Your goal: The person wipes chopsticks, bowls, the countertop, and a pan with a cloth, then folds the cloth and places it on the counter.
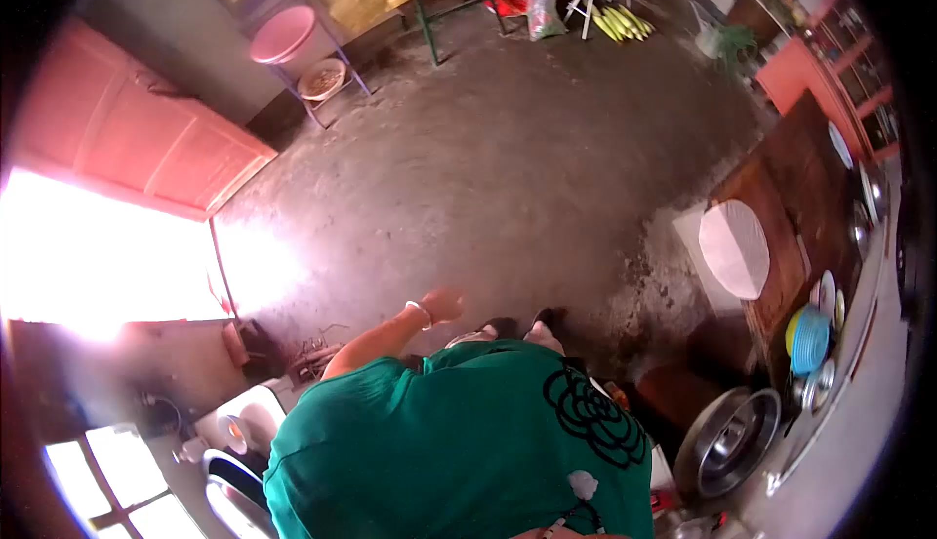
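Note:
My left hand (445,305) hangs in front of my body above the concrete floor (468,178), with a white bracelet (420,313) at the wrist. Its fingers are blurred, so their position is unclear, and I see no object in it. Below the hand are my dark shoes (522,324). A green shirt (459,441) with a black flower print fills the lower middle of the view. My right hand does not show.
At right stands a brown wooden table (771,178) with a white round cover (734,249) at its edge. Blue bowls (810,341) and metal basins (722,441) are nearby. A pink basin (283,35) rests on a chair, near a red door (137,119). Corn cobs (623,24) lie at the back.

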